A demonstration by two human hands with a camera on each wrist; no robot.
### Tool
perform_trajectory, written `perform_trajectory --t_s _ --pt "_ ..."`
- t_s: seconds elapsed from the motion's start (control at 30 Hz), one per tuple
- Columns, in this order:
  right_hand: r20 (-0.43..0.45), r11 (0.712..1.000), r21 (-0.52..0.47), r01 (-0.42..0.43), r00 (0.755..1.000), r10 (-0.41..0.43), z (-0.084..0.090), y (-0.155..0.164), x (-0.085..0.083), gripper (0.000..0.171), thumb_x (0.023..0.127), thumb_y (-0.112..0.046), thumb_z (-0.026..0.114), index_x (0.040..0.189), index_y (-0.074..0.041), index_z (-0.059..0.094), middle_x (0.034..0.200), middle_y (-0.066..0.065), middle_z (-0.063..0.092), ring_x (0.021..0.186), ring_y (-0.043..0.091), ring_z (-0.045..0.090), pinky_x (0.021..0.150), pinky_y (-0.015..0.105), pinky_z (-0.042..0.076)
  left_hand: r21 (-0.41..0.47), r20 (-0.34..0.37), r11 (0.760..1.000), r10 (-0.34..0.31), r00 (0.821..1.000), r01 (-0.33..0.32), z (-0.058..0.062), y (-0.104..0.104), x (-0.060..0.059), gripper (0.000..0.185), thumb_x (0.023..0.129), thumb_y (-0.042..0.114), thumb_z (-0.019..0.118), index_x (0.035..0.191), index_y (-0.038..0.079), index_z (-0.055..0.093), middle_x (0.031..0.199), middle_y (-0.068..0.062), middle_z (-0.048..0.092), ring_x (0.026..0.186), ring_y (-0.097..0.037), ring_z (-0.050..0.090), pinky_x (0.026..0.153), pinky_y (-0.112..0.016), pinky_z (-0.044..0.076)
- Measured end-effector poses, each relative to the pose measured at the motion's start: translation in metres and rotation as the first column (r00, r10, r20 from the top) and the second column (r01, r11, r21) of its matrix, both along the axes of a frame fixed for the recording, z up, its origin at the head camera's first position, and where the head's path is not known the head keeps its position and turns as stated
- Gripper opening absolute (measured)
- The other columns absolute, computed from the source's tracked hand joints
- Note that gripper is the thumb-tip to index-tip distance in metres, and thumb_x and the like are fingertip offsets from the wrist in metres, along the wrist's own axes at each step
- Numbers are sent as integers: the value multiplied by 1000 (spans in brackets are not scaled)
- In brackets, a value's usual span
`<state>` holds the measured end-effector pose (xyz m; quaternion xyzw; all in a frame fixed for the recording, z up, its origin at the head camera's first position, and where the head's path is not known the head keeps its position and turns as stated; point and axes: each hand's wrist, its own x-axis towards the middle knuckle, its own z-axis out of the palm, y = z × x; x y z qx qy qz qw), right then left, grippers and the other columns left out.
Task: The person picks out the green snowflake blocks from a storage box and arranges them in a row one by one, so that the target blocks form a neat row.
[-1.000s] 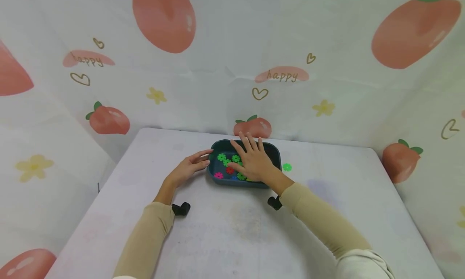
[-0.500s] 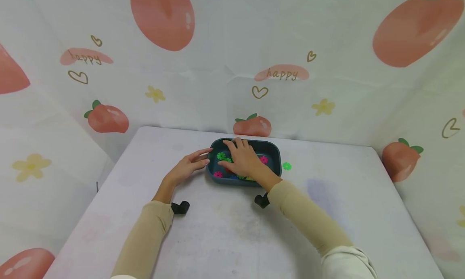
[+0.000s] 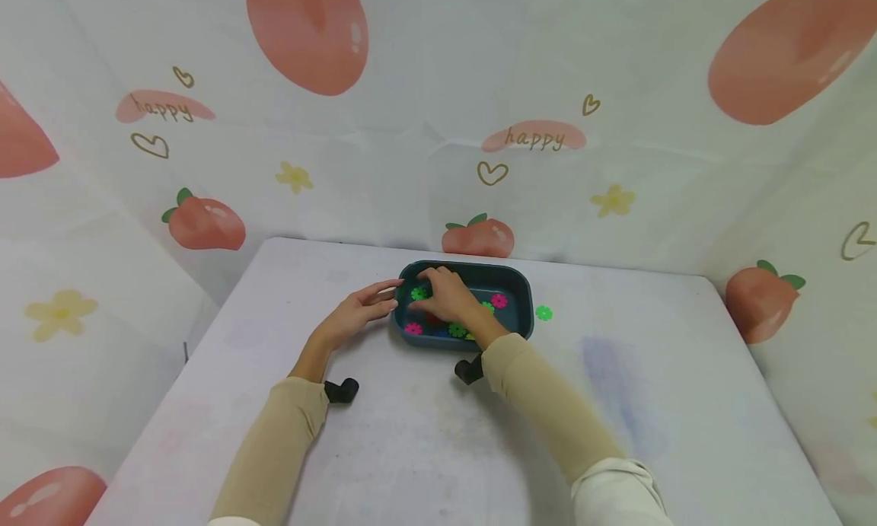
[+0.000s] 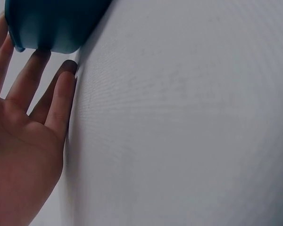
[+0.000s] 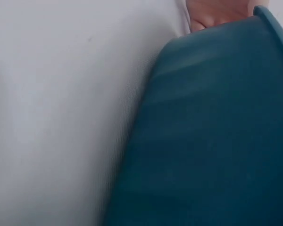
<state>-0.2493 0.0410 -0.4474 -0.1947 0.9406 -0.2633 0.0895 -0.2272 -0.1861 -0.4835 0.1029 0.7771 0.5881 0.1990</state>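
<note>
A dark teal plastic tray (image 3: 473, 344) near the table's far edge holds several small flower-shaped plastic discs, among them a green disc (image 3: 418, 292), a pink disc (image 3: 413, 329) and another pink disc (image 3: 499, 301). My left hand (image 3: 352, 317) has its extended fingers against the tray's left end; the left wrist view shows the fingertips right at the tray wall (image 4: 52, 26). Inside the tray's left half is my right hand (image 3: 448, 296), thumb and bent fingers spread apart over the discs. Its palm side is hidden. In the right wrist view the tray's outer side (image 5: 203, 127) fills much of the picture.
One loose green disc (image 3: 544, 313) lies on the white table (image 3: 425, 435) just right of the tray. A white cloth backdrop (image 3: 384, 168) printed with fruit stands behind. Each wrist carries a black camera mount, such as the left mount (image 3: 342, 391).
My right hand has moved left and lower inside the tray, its fingers going from spread to bent. The pink disc at the right has come into view. My left hand stays put.
</note>
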Motion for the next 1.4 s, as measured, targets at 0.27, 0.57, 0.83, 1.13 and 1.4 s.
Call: perform_trajectory --t_s 0.27,0.57,0.83,1.13,1.4 --pt "23 998 -21 60 998 -59 -10 -11 -8 56 84 -37 73 130 -11 57 128 10 58 121 27 53 107 40 43 12 -4 1000 0 1000 0 -2 -1 -1 52 87 47 65 136 41 48 145 4 48 137 -18 43 117 -49 29" --pt "39 999 0 50 998 -50 -10 -18 -10 51 84 -30 74 127 -6 61 125 10 62 118 24 56 107 38 44 11 -8 1000 4 1000 -4 1 -3 1 53 88 44 66 137 38 48 146 4 48 137 -19 44 116 -49 30" --pt "68 1000 7 7 998 -7 -10 -20 -8 34 84 -22 74 114 -6 68 114 8 68 107 21 61 101 37 49 28 -10 1000 -3 1000 4 0 -2 0 52 88 44 66 137 39 48 147 5 47 138 -19 42 117 -49 29" --pt "65 1000 6 -2 998 2 -8 -17 -8 26 88 -24 69 108 -8 71 107 5 71 94 17 63 92 35 53 30 2 1000 -10 1000 10 0 -1 0 53 88 44 66 137 39 48 147 1 47 138 -19 42 117 -50 28" --pt "-2 997 -77 21 1000 -21 -2 -4 -7 22 96 -23 59 108 -11 72 104 2 72 90 15 64 86 33 55 38 17 999 -3 1000 3 2 0 2 52 90 41 64 139 38 47 148 1 46 140 -20 39 118 -50 26"
